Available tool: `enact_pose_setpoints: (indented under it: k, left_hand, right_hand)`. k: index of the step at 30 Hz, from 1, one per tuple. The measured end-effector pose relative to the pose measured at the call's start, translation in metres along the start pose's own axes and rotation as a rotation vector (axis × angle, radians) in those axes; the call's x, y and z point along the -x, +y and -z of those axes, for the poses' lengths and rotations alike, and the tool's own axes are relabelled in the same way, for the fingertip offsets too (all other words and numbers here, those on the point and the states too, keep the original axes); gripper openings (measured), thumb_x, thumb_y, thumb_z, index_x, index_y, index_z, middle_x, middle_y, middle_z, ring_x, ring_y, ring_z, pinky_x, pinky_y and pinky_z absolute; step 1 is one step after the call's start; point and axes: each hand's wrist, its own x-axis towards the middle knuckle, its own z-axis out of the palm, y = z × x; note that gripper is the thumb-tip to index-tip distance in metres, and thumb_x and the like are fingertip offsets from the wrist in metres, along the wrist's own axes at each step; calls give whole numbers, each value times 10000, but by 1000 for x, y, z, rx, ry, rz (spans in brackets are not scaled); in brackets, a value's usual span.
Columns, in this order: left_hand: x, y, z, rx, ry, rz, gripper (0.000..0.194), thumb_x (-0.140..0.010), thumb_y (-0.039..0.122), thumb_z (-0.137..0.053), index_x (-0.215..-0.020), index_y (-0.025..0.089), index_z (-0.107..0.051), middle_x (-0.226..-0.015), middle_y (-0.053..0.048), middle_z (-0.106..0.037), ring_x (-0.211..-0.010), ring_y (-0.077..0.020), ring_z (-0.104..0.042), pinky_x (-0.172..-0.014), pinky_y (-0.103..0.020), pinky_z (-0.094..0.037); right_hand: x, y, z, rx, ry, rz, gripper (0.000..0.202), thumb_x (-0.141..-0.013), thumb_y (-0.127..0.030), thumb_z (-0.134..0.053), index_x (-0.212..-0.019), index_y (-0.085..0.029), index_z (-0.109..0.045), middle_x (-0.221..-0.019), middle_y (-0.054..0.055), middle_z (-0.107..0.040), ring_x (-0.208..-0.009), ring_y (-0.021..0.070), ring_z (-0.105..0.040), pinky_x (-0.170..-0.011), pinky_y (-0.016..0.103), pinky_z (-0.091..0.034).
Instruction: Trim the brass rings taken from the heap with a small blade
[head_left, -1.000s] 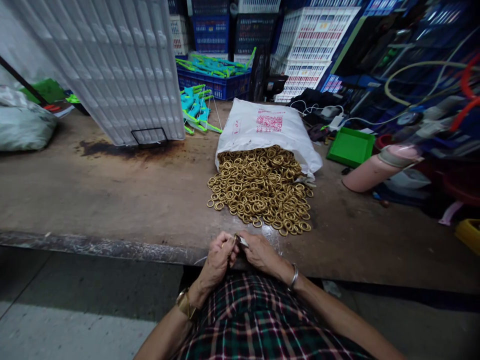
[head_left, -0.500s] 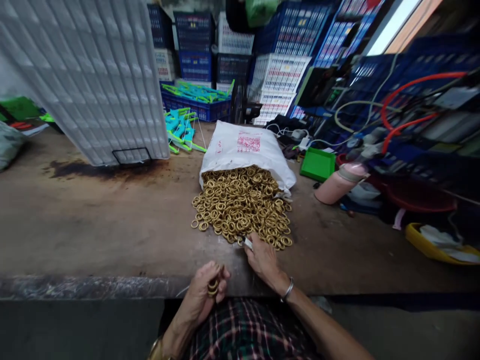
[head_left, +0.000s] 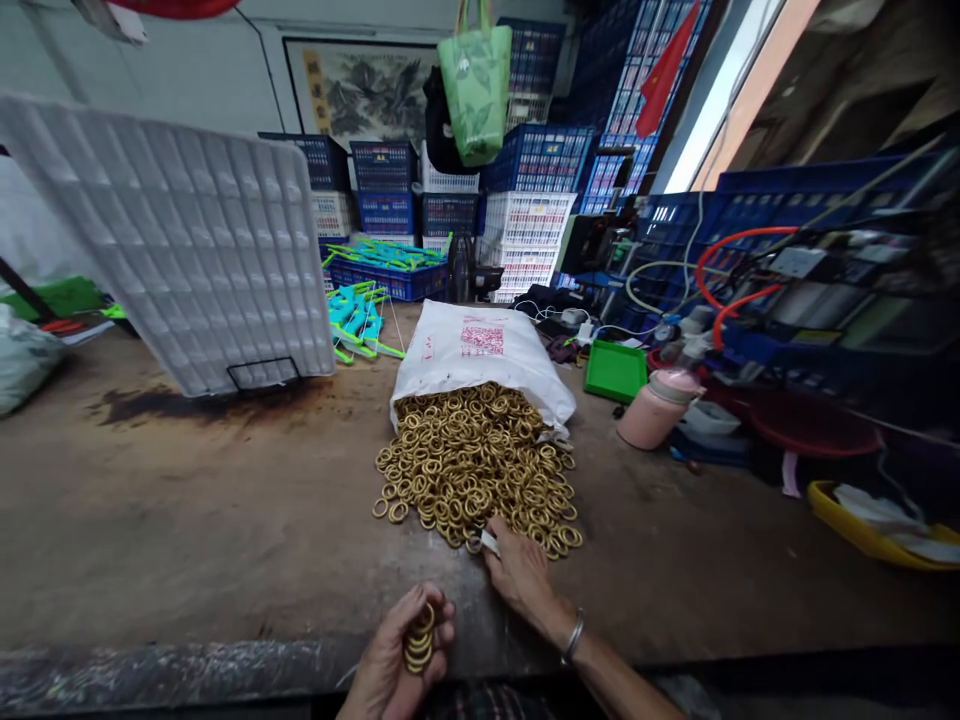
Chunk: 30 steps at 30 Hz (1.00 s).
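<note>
Many brass-coloured rings [head_left: 480, 460] spill in a pile from the mouth of a white sack [head_left: 450, 340] with red print. Several rings [head_left: 418, 640] lie stacked in my left hand [head_left: 401, 650], whose fingers curl round them near the table's front edge. At the lower right edge of the pile, my right hand [head_left: 521, 575] is closed on a small white tool [head_left: 490, 542]. The tip of the tool is beside the nearest rings; too little of it shows to name it exactly.
A ribbed translucent panel [head_left: 202, 260] stands on a black wire holder at the left. Green and turquoise hangers [head_left: 360, 320] lie behind. To the right are a green tray [head_left: 615, 370], a pink bottle [head_left: 656, 410] and a yellow basin [head_left: 862, 520]. Crates [head_left: 529, 220] are stacked at the back.
The view has tilted up, so the table sits lower in the picture and more wall shows. My left hand has turned, showing more of the rings in it. My right hand stays at the pile.
</note>
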Motion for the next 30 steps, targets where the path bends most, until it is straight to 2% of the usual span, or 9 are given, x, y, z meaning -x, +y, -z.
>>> enact_pose_setpoints:
  k: [5, 12, 19, 23, 30]
  left_hand:
    - [0, -1, -2, -33, 6, -39, 230, -674, 295, -701, -655, 123, -549, -677, -34, -601, -567, -116, -564, -398, -170, -365]
    - [0, -2, -9, -47, -23, -35, 231, -715, 280, -652, -617, 129, -508, -616, -9, -548, -519, -88, -510, -385, -160, -350]
    - [3, -1, -11, -66, -46, -32, 211, -738, 274, -624, -630, 127, -520, -644, -13, -555, -563, -97, -533, -417, -172, -394]
    - [3, 0, -15, -87, -15, -13, 200, -743, 274, -615, -643, 126, -524, -655, -21, -569, -580, -108, -553, -436, -185, -419]
    - [2, -1, -21, -83, 12, -25, 267, -701, 304, -661, -610, 142, -468, -577, 11, -524, -506, -85, -509, -393, -165, -349]
  right_hand:
    - [2, -1, 5, -2, -15, 10, 144, -796, -170, -454, -916, -203, -527, -738, 22, -653, -680, 158, -601, -569, 250, -254]
    - [1, -14, 17, 36, -110, -8, 190, -846, -320, -450, -974, -194, -508, -817, 60, -659, -743, 180, -608, -590, 253, -285]
    - [-2, -16, 18, 52, -125, -15, 158, -851, -297, -419, -942, -199, -502, -806, 48, -660, -725, 173, -610, -570, 257, -277]
    - [-3, -16, 19, 68, -133, -29, 153, -836, -275, -429, -940, -196, -508, -814, 50, -660, -737, 175, -609, -567, 261, -272]
    - [-4, -13, 17, 70, -133, -24, 155, -815, -239, -440, -919, -184, -541, -810, 63, -663, -729, 183, -602, -562, 264, -256]
